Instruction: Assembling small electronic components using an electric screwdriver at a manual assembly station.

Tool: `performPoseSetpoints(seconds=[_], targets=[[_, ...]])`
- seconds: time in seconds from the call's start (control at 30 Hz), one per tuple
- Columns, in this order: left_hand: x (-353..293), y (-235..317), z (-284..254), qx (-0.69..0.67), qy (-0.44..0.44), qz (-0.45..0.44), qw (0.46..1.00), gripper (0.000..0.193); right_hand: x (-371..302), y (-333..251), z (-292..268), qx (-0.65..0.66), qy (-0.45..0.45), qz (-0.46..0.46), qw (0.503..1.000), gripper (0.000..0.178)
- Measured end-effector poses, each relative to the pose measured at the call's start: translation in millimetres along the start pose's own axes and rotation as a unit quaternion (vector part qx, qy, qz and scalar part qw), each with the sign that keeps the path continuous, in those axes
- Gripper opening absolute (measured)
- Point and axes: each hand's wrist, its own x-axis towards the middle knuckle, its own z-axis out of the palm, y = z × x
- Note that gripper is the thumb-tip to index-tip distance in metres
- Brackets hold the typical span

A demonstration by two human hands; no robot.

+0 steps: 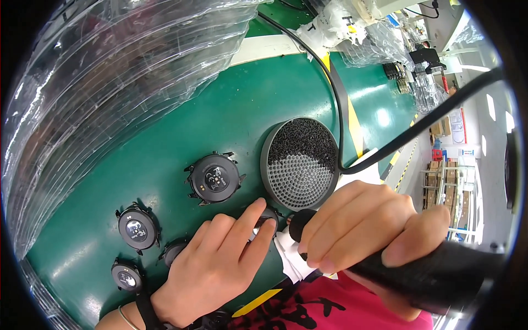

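My left hand (212, 267) holds a round black smartwatch case (268, 215) against the green table, its fingertips at the case's edges and covering much of it. In my right hand (366, 223) is a black electric screwdriver (440, 269), fingers wrapped around its body. The screwdriver's tip end points left and is close to the held case; whether it touches cannot be made out. Just beyond both hands stands a round grey screw tray (265, 179) with a dimpled bottom. Small black screws (304, 136) heap over its far part.
More watch cases lie face down: one (214, 179) left of the tray, others (137, 228) (126, 276) farther left, another (174, 251) partly under my left hand. Stacked clear plastic trays (137, 60) fill the far left. A black cable (340, 121) loops right of the tray beside white paper (363, 168).
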Motion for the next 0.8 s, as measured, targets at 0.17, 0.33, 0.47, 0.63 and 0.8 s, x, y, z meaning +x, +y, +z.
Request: performPoseSetpoints(seconds=[0.17, 0.33, 0.47, 0.63, 0.8], targets=[[0.6, 1.2, 1.2, -0.029, 0.015, -0.015, 0.999, 0.033, -4.8, 8.5, 6.4, 0.077, 0.268, -0.114, 0.954, 0.055], [10.7, 6.8, -0.4, -0.036, 0.003, -0.032, 0.999, 0.053, -11.5, 1.0, -11.2, 0.025, 0.265, -0.055, 0.962, 0.058], [21.6, 9.3, 2.6, -0.026, -0.011, -0.018, 0.999, 0.049, -17.0, 6.5, -23.9, 0.004, 0.197, -0.024, 0.980, 0.061], [27.0, 11.3, 5.9, -0.023, -0.025, -0.027, 0.999, 0.045, -24.7, 8.2, -28.3, 0.007, 0.195, -0.025, 0.980, 0.056], [26.8, 12.3, 11.7, -0.045, 0.008, -0.042, 0.998, 0.042, -28.3, -1.5, -27.6, 0.042, 0.193, -0.022, 0.980, 0.037]])
